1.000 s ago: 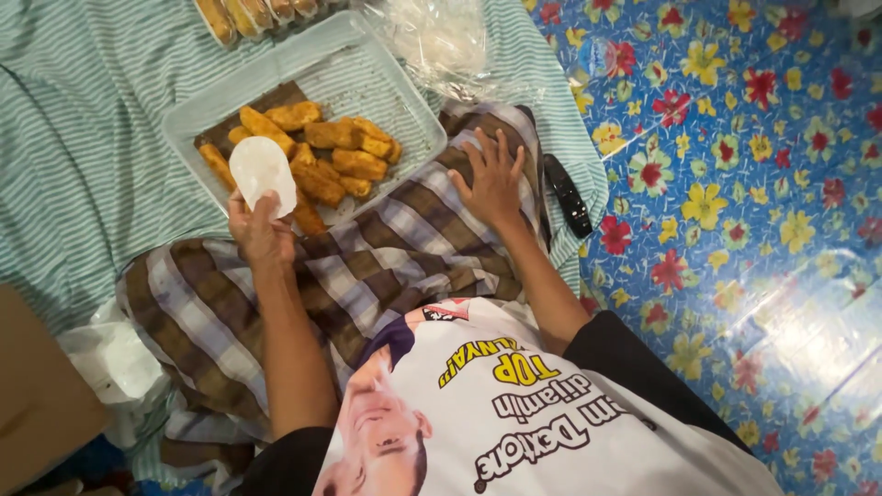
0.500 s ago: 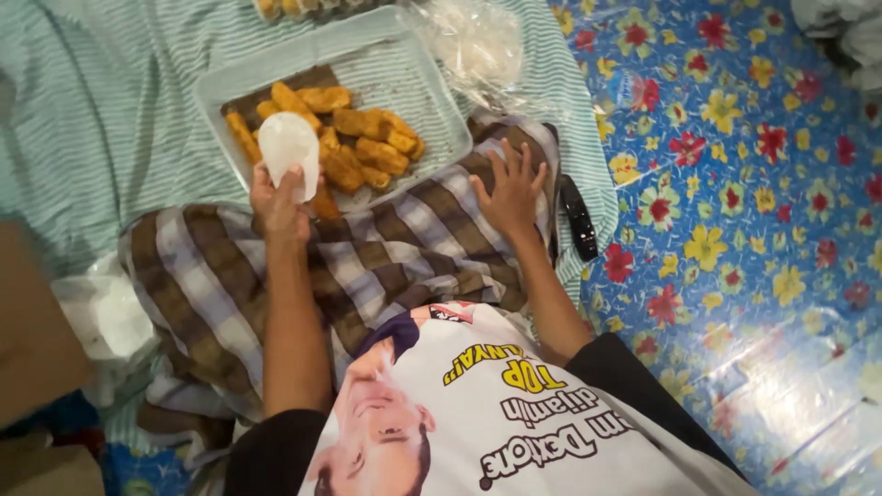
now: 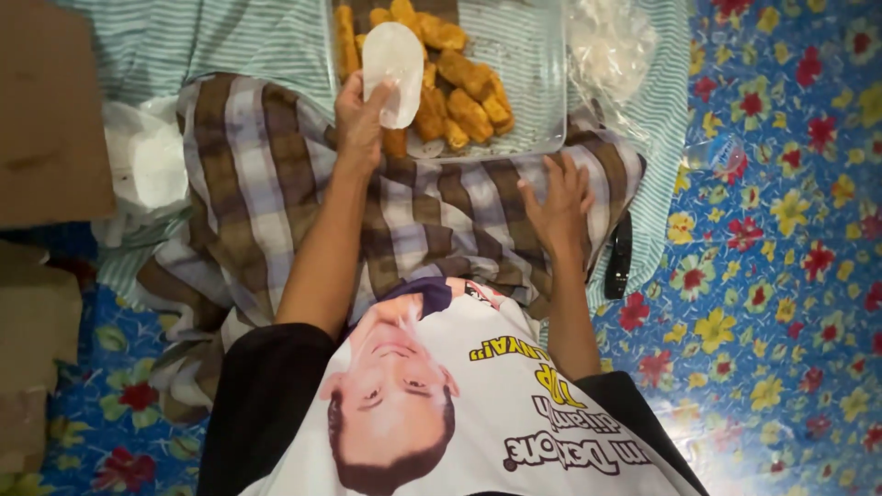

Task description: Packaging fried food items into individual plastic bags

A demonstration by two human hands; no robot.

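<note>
Partly cropped tray; left hand grip pinches white wrapper; right hand flat, spread.

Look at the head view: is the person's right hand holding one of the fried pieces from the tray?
No. The right hand lies flat and empty on the checked cloth, beside the tray of fried pieces.

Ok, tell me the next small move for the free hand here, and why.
Probably lift the right hand off the checked cloth toward the fried pieces in the clear tray: the left hand holds a white wrapper over them, and the right hand is empty.
</note>
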